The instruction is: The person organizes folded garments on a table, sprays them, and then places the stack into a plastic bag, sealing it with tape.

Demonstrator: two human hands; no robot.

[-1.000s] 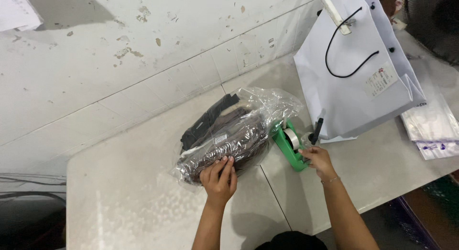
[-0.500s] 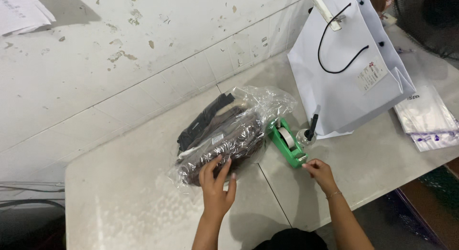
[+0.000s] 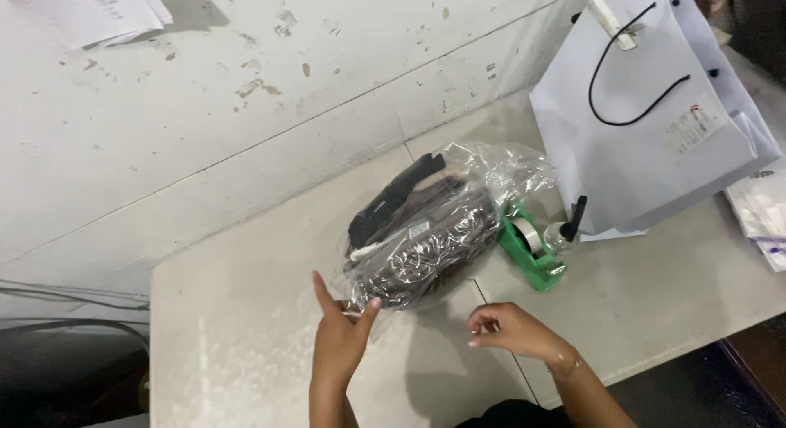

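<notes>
View from the head camera, looking down on a pale table [image 3: 246, 346] set against a scuffed white wall. The left hand [image 3: 337, 340] is raised edge-on with its fingers spread apart: the index finger points up and away, and the thumb reaches toward the near lower corner of the clear plastic bag [image 3: 434, 232], which it meets or almost meets; whether a strip of tape lies between these fingers cannot be told. It grips nothing firmly. The right hand [image 3: 512, 330] hovers just above the table, near the bag's front edge and apart from it, with the fingers curled loosely inward and the fingertips drawn close together as in a pinch; anything held between them is too small to make out. The bag lies on the table in the middle of the view, slanting from the near left to the far right, and holds folded dark garments [image 3: 426, 236] in brown and black; its loose open end is crumpled at the far right. Just beside that end stands a green tape dispenser [image 3: 530, 250], with a small clear bottle with a black cap [image 3: 566, 230] touching or next to it. Behind these a white paper carrier bag [image 3: 647, 125] with black cord handles leans over the table.
</notes>
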